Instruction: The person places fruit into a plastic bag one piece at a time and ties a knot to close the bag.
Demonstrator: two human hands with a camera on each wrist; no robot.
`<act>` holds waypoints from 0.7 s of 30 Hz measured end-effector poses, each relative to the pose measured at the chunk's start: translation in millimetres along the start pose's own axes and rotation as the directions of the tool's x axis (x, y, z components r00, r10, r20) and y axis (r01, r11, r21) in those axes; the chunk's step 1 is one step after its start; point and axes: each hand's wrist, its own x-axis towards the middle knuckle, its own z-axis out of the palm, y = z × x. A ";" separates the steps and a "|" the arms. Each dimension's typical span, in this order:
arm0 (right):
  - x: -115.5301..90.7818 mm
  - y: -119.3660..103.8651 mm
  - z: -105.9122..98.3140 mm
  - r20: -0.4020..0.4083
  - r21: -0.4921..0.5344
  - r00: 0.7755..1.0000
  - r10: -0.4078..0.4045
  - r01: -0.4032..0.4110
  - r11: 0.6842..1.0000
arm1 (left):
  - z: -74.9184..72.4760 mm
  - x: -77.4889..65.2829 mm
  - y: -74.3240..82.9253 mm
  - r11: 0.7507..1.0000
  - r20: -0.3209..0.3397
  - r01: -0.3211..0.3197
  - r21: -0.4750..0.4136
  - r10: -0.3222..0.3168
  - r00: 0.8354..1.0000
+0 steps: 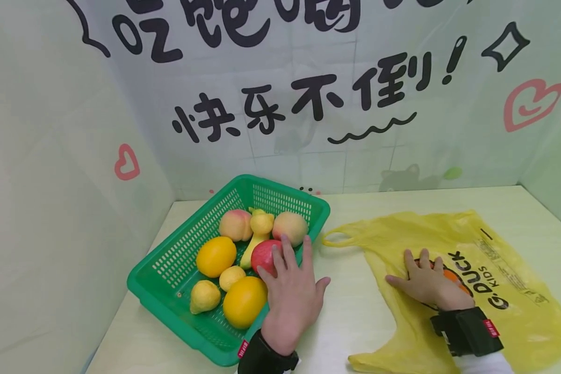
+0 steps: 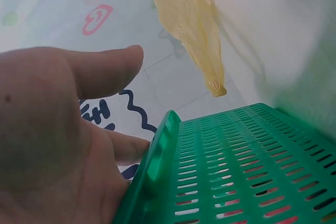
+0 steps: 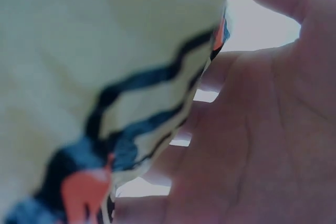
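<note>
My left hand [image 1: 293,291] has its fingers spread over the right-hand rim of a green plastic basket [image 1: 177,317], fingertips near a red fruit [image 1: 263,258]. In the left wrist view, the palm lies alongside the slotted basket wall [image 2: 226,156]. My right hand [image 1: 432,283] rests with fingers spread on a yellow plastic bag [image 1: 402,332] printed "G.DUCK KIDS", lying flattened on the table. In the right wrist view the bag's printed film [image 3: 136,93] stands close beside the palm [image 3: 252,145]. Part of the print is hidden under the hand.
The basket also holds two peach-like fruits [image 1: 236,225], a banana [image 1: 250,252], orange-yellow round fruits [image 1: 216,256] and smaller yellow ones [image 1: 205,296]. One bag handle [image 1: 338,239] reaches toward the basket. A printed cloth backdrop [image 1: 308,166] stands behind the pale table [image 1: 341,301].
</note>
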 end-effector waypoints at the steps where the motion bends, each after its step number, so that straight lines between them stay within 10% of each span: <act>1: -0.5 -0.7 0.8 0.001 0.002 1.000 0.004 -0.004 1.000 | 0.0 0.0 0.4 1.000 0.000 0.000 -0.001 0.000 1.000; 21: 0.8 -11.5 2.6 -0.111 -0.166 0.993 -0.041 0.022 0.986 | 7.6 -0.5 13.4 0.983 -0.075 -0.078 0.165 0.091 0.993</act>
